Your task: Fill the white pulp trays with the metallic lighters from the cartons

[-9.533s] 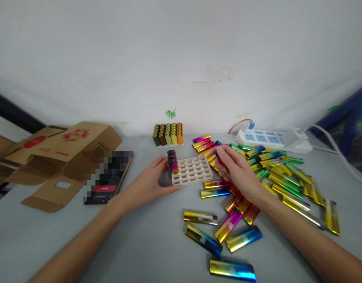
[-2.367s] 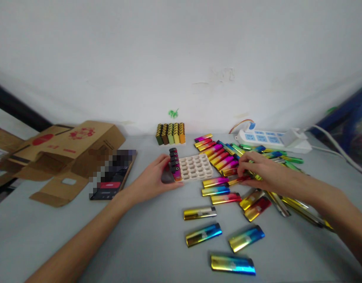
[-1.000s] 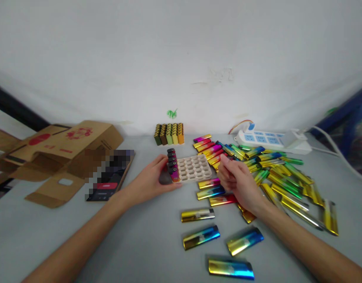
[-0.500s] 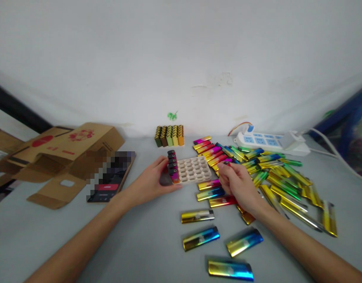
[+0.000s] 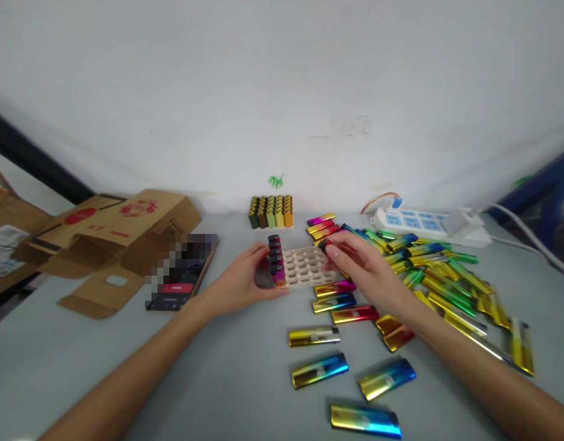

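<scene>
A pale tray with rows of holes (image 5: 304, 264) lies on the grey table. Several purple lighters with black tops (image 5: 276, 260) stand upright in its leftmost row. My left hand (image 5: 245, 274) is wrapped round the tray's left end, fingers behind it and thumb along its front corner. Over the tray's right end, my right hand (image 5: 362, 263) pinches a lighter with a black and red top (image 5: 325, 246); its lower part is mostly hidden by the fingers. Loose shiny lighters (image 5: 335, 288) lie just right of the tray.
Behind the tray stands a filled block of lighters (image 5: 270, 212). Many metallic lighters (image 5: 447, 282) are heaped at right, before a white power strip (image 5: 411, 222). Several lie in front (image 5: 365, 419). A phone (image 5: 183, 275) and open cardboard boxes (image 5: 139, 214) are at left.
My right hand has moved left with the lighter, from beside the tray to over its right end. The whole view has shifted slightly. My left hand keeps its hold.
</scene>
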A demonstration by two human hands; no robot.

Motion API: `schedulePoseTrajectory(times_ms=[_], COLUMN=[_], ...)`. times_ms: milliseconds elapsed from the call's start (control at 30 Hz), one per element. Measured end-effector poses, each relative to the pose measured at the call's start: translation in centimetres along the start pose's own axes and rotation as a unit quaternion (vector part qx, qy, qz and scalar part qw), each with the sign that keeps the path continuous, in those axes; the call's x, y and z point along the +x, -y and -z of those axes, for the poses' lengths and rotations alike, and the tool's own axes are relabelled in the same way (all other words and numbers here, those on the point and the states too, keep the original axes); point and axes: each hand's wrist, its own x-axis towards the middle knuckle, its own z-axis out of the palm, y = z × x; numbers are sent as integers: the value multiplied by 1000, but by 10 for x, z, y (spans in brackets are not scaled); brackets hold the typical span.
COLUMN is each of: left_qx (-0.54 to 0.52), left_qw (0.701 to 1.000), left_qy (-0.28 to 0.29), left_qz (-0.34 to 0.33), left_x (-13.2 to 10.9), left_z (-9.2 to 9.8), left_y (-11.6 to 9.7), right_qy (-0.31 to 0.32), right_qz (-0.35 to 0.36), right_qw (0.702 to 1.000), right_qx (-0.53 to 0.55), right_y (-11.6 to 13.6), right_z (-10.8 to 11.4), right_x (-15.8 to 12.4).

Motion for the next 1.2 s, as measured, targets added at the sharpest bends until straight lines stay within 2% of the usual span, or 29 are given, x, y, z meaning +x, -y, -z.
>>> schedulePoseTrajectory(times_ms=[233,367,467,600,700,800,967,1133,1200], left_qx=[-1,-6,4,6,9,14,21,12,10], left_qw=[1000,1000,1000,1000,1000,1000,1000,1000,1000], left_qy=[2,5,8,10,8,8,4,14,15], left_qz=[-2,-4,-1,-3,-10,-10,-11,-4,0], left_x=[-1,-2,-3,-3,-3,-3,-3,-2,-2], left_z=[2,2,2,1,1,1,1,2,2], left_y=[-1,-1,0,2,2,2,0,-1,-1], right_qy=[-6,-8,-11,38,92,116,182,203,202], right_qz=[72,109,124,144,158,163,175,120,122], right_qw=[993,975,967,956,934,908,875,845,837], right_qx=[-89,-194,-222,-254,-308,-368,-412,-479,-494], right_y=[-3,-8,-9,-9,-8,-8,-6,-4,-4], right_z=[-18,-22,-23,-23,-20,-16,1,23,27], right_x=[36,48,52,54,58,62,54,29,23])
